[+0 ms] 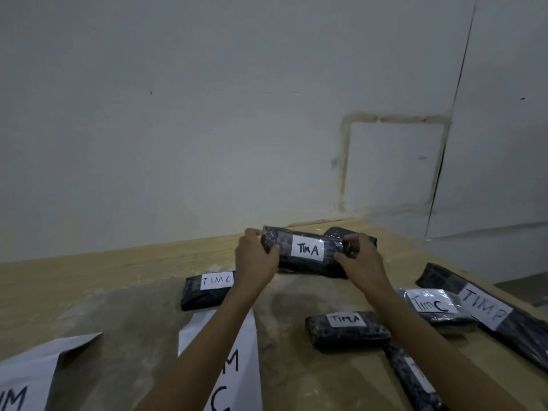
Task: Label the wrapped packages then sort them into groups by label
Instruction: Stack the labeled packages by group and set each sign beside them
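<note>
Your left hand [257, 259] and right hand [360, 259] grip the TIM A package [305, 252]; labels on, sorting unfinished beside the TIM C sheet [234, 363].

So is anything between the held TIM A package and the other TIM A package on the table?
Nothing visible. Only bare table separates the held package from the TIM A package lying nearer the person.

Held package [308, 267]: dark plastic wrap, glossy, crinkled, toward the far edge of the counter [118, 262].
Label [308, 249] on it: white paper, matt.
Counter: pale wood, matt, with dull grey scuffed patches.
Large sheets [250, 336] at the counter's near edge: white paper, smooth, matt.
Wall [207, 114] behind the counter: painted, matt.
</note>
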